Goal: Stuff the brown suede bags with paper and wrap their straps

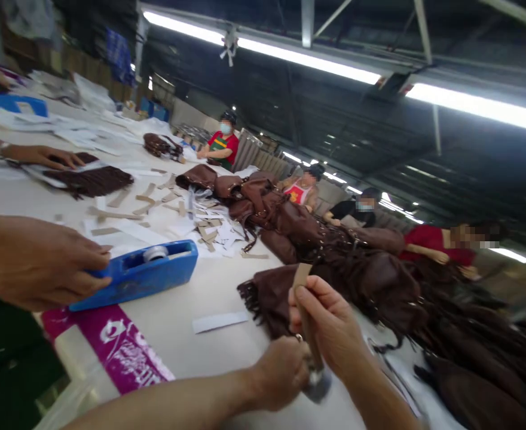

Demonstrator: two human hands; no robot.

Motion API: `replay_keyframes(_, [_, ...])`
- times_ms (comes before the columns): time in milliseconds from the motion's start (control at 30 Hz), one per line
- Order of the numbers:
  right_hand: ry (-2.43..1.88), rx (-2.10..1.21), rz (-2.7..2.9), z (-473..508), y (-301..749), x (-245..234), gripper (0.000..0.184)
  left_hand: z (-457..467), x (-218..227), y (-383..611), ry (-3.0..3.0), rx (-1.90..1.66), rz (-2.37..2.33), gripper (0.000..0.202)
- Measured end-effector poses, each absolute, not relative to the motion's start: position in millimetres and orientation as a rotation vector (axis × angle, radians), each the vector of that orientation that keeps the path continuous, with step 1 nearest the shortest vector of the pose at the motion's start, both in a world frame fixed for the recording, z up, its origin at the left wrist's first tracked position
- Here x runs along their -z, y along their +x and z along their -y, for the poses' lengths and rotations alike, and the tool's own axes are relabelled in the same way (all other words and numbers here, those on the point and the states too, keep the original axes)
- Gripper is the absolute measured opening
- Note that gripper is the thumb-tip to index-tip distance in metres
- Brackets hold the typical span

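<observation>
My right hand [328, 319] pinches a tan strip [304, 276] that looks like paper, its upper end sticking up past the thumb. My left hand [281, 371] is a closed fist just below, close to the strip's lower end. Beside that fist is a blurred, shiny silvery thing [319, 385], seemingly held in it, whose kind I cannot make out. Behind my hands lies a dark brown fringed bag piece [267, 292] on the white table [218, 286]. To the left of it rests a white paper strip [220, 321].
A co-worker's hand [43, 263] touches a blue tape dispenser [155, 272] at left. Another hand [43, 156] rests by brown fringe [95, 179]. Brown bags [299, 227] are heaped along the right. Paper scraps [213, 230] litter the middle; several people work beyond.
</observation>
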State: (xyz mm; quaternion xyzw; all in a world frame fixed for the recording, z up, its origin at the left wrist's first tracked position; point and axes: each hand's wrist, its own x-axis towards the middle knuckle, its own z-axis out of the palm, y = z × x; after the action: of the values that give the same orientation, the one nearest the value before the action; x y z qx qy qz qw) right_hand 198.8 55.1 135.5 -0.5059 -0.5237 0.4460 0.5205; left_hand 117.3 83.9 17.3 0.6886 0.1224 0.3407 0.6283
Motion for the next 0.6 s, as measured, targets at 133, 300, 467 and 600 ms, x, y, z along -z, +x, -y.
replay_keyframes(133, [-1.279,-1.092,0.954,6.5,268.7,-143.7,0.03,-69.6,-12.6,139.3,2.204,-1.064,-0.399,0.012])
replay_keyframes(300, [-1.495,-1.18,0.639,56.1,299.2,-89.7,0.046,-69.6,-15.9,137.8,2.755,-1.149,-0.234,0.011])
replay_keyframes(467, [-1.447,-1.37,0.596,63.2,286.1,-58.9,0.052,-56.5,-14.1,145.8,2.995,-1.114,-0.009,0.016])
replay_keyframes(600, [-1.459,-1.576,0.621,61.3,284.0,-53.2,0.048,-51.7,-5.7,144.7,3.1,-1.076,0.101,0.018])
